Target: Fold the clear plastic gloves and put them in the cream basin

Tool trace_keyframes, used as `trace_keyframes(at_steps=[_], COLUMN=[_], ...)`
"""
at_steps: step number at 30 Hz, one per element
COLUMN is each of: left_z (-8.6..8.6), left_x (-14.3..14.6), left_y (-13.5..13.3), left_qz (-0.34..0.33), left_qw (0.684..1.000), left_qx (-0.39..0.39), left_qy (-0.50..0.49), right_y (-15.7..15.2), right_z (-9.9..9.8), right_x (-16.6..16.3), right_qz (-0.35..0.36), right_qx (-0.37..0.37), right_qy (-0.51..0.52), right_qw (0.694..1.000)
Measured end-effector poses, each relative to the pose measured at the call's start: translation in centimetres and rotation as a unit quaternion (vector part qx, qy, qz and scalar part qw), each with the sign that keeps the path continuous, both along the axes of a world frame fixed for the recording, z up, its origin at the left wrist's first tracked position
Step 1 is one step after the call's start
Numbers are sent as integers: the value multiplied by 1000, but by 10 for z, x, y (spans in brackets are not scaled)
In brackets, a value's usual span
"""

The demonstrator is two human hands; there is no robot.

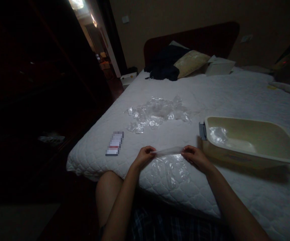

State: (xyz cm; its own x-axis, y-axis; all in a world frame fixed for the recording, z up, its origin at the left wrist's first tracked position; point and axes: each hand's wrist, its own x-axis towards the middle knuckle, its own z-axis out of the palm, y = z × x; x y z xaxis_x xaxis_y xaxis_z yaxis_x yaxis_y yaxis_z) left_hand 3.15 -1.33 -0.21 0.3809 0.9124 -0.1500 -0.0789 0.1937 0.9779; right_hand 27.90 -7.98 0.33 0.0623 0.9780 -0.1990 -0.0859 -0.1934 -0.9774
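My left hand point(145, 156) and my right hand point(195, 156) each pinch one end of a clear plastic bag point(168, 151), stretched flat between them just above the white quilted bed point(235, 97). Under my hands lies another crumpled clear plastic bag point(171, 169). A loose heap of several clear plastic bags point(157, 113) sits farther up the bed. To the right of my right hand stands a beige plastic tub point(250, 157) with a piece of clear plastic point(217, 134) inside its left end.
A small blurred card or packet point(114, 144) lies on the bed left of my hands. Dark clothing point(165, 65), a pillow point(191, 63) and a white box point(220, 66) lie by the headboard. A dark floor and doorway are to the left.
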Motion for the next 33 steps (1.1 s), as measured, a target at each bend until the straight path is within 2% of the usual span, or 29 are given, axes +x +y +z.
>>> trace_keyframes(at_steps=[6, 14, 17, 19, 23, 30, 33], left_z=[0, -3, -3, -3, -3, -8, -10], left_x=[-1, -4, -4, -4, -3, -2, -1], left_y=[0, 0, 0, 0, 0, 2, 0], left_qz=[-9, -12, -10, -6, 4, -3, -2], left_qw=[999, 998, 997, 997, 994, 977, 973], left_qx=[20, 64, 70, 76, 106, 202, 218], left_qy=[-27, -23, -15, -4, 30, 70, 79], right_y=[0, -5, -5, -4, -3, -12, -16], right_z=[-4, 2, -1, -5, -9, -2, 0], right_x=[2, 3, 2, 0, -1, 2, 3], right_qz=[1, 19, 12, -16, -51, -34, -8], right_qx=[6, 19, 40, 91, 207, 295, 299], right_qy=[1, 21, -31, -110, -316, -548, -606], right_qw=[1000, 999, 999, 990, 925, 782, 737])
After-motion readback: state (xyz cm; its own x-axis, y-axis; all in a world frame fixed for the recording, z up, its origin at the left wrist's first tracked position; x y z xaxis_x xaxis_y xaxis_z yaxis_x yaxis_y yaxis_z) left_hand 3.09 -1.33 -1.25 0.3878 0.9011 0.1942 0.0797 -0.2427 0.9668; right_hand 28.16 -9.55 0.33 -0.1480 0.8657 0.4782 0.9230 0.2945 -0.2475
